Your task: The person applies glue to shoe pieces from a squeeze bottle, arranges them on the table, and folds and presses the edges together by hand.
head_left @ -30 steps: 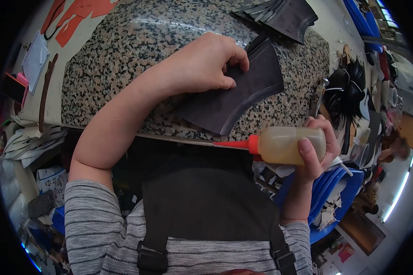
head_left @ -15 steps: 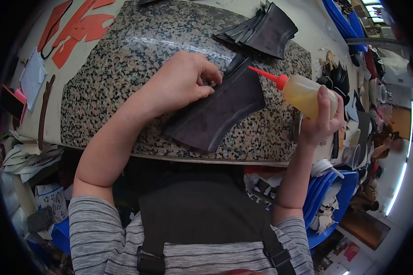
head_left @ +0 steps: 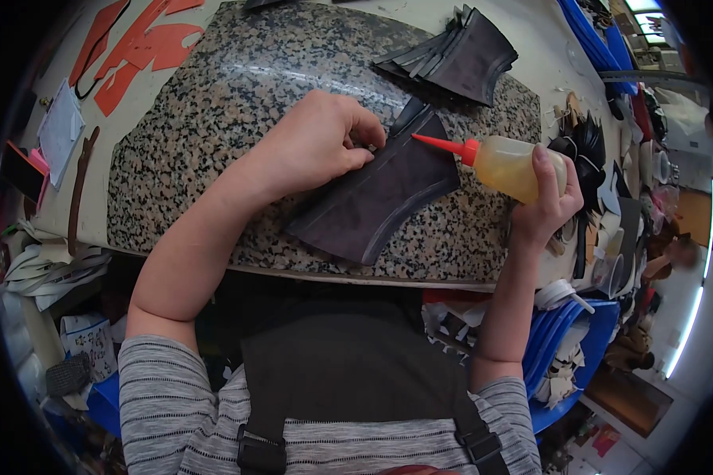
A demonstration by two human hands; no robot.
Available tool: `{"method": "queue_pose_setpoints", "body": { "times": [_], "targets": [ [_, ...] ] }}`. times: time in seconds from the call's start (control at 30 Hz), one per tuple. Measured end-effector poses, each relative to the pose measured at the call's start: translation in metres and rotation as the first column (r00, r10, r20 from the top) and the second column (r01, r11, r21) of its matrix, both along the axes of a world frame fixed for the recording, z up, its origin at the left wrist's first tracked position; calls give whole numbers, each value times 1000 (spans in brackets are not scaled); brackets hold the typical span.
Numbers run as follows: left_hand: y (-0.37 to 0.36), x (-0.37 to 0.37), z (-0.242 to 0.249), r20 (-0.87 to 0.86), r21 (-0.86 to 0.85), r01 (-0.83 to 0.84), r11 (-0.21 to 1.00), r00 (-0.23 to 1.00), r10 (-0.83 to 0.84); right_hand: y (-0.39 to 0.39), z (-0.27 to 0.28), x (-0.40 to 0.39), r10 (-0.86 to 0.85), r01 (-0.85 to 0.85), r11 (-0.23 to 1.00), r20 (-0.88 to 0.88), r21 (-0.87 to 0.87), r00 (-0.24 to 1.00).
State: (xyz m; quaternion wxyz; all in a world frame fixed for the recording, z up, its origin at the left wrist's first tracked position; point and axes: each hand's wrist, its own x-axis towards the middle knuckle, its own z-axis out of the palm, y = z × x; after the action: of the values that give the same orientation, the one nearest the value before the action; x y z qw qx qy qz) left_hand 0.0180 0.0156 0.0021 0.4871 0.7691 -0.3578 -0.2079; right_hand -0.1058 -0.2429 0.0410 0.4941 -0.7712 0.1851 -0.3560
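Here, the panel (head_left: pixel 380 194), dark and flat, lies on the near half of the slab (head_left: pixel 238 103), right of the slab's middle, its curved edge facing the slab's near right side. A pale line runs along that curve. The left hand (head_left: pixel 325 138) is over the middle of the slab at the panel's straight edge, thumb and fingers curled toward each other; whether they pinch anything cannot be told. The right hand (head_left: pixel 547 198), beyond the slab's right edge, is wrapped around the bottle (head_left: pixel 507 166), which is tilted on its side above the slab's right part, with yellowish liquid inside. Its red nozzle (head_left: pixel 444 144) points toward the slab's middle, the tip at the panel's far end; contact is unclear. On the slab's far right part sits a fanned stack (head_left: pixel 471 59) of similar dark pieces. Past the slab's far left side are orange pieces (head_left: pixel 150 47); left of the slab, a brown strip (head_left: pixel 81 190) and papers (head_left: pixel 62 131); right of it, a black bundle (head_left: pixel 590 150).
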Motion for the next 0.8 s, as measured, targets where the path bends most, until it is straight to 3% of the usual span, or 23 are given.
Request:
{"method": "queue_pose_setpoints", "body": {
  "times": [0.3,0.7,0.8],
  "targets": [
    [0,0,2,-27,28,-30,999,999,31,14,-2,-11,41,-41,999,-36,0,999],
    [-1,1,-1,85,45,-17,999,996,13,43,-5,-33,68,-68,998,-10,13,998],
    [-1,0,0,66,24,-30,999,997,28,29,-9,-26,-38,44,989,40,-141,998]
  ]
}}
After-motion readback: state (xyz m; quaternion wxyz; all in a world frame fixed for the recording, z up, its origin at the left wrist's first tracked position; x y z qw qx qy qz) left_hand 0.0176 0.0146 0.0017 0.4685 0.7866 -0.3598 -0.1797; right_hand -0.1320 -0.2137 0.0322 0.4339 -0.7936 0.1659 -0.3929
